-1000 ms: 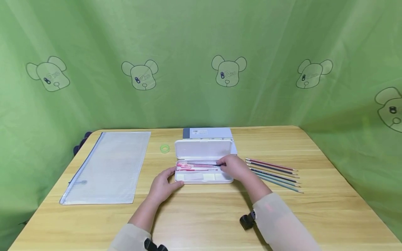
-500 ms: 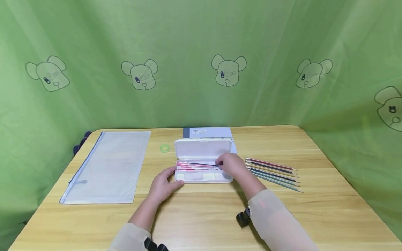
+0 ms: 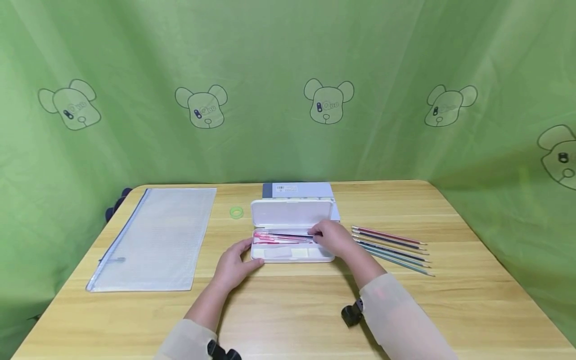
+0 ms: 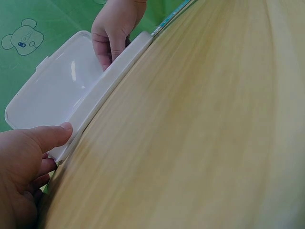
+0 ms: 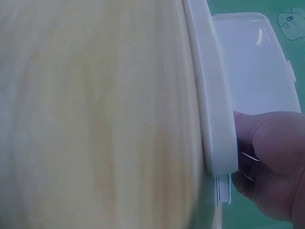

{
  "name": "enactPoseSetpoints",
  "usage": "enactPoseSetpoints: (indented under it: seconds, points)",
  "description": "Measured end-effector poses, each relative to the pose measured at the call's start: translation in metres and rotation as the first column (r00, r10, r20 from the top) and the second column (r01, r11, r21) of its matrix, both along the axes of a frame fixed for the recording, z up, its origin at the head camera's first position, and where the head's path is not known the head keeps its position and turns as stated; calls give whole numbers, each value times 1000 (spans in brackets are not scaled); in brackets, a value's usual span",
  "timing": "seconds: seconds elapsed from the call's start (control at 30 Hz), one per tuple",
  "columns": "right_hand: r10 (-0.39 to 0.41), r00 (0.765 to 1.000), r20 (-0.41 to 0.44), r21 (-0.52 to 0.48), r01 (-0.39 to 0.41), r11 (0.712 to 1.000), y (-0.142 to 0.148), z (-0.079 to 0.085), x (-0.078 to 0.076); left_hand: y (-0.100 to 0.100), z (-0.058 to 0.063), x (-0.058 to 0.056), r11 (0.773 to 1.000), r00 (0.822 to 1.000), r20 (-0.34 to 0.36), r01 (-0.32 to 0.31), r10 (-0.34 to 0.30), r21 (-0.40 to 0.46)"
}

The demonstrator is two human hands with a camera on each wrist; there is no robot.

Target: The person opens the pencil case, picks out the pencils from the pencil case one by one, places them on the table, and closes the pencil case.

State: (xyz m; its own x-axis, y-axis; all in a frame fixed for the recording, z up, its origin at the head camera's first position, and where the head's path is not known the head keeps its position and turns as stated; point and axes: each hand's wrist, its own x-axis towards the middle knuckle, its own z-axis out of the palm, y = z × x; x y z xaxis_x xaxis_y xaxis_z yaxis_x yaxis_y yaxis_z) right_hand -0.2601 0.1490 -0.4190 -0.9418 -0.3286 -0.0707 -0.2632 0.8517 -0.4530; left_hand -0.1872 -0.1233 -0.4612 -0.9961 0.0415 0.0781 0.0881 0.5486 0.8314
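Observation:
A white pencil case [image 3: 299,256] lies on the table with its lid [image 3: 290,213] raised. Several pens [image 3: 281,238], pink, red and dark, lie in its back compartment; a white block [image 3: 278,252] sits in the front one. My left hand [image 3: 234,265] grips the left end of the case, thumb on the front wall, as the left wrist view [image 4: 28,157] also shows. At the other end, my right hand [image 3: 334,237] reaches inside with curled fingers, holding the right end of a dark pen [image 3: 288,235]. Its fingertips are partly hidden by the case wall.
Several pencils [image 3: 391,250] lie fanned out to the right. Behind the lid are light blue boxes or books [image 3: 306,190]. A green tape ring [image 3: 236,213] is left of the case, and a clear zip pouch [image 3: 155,240] lies farther left. Green curtains [image 3: 270,150] surround the table.
My right hand has shifted slightly left inside the case, and more of the dark pen shows among the pink ones. The left hand has stayed on the case.

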Motion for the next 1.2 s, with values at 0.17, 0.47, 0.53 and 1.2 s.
enactPoseSetpoints:
  seconds: [0.17,0.47,0.53,1.2]
  points:
    - [-3,999,33,-64,6,998,5,-1,0,0,1,0,1000,1000,1,0,0,0]
    - [-12,997,76,-106,21,994,7,-1,1,0,0,1,1000,1000,2,-1,1,1]
    - [-8,996,87,-119,19,993,7,-1,1,0,0,1,1000,1000,4,-2,2,1]
    - [20,997,81,-279,3,960,21,-6,0,1,1,2,1000,1000,6,-10,10,-11]
